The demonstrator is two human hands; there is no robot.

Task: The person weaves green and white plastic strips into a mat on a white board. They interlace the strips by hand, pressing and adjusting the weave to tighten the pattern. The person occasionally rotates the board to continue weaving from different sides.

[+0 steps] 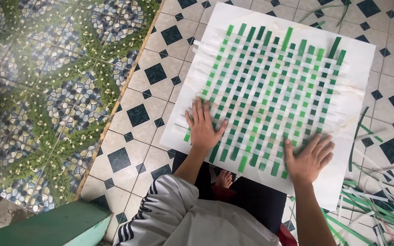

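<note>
I pressed both palms flat, fingers spread, gripping nothing: right hand point(309, 159) at 5 o'clock, left hand point(203, 127) at 8 o'clock of the green-and-white woven strip mat point(270, 91) on its white sheet point(356, 86). Step judged: flattening the weave. Next needs even outward smoothing.

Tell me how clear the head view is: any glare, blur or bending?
Head view: even daylight, soft shadows under the left hand and right hand; the woven mat is sharp; mild glare on its white sheet; floor tile lines bow near the edges from the wide lens.
</note>
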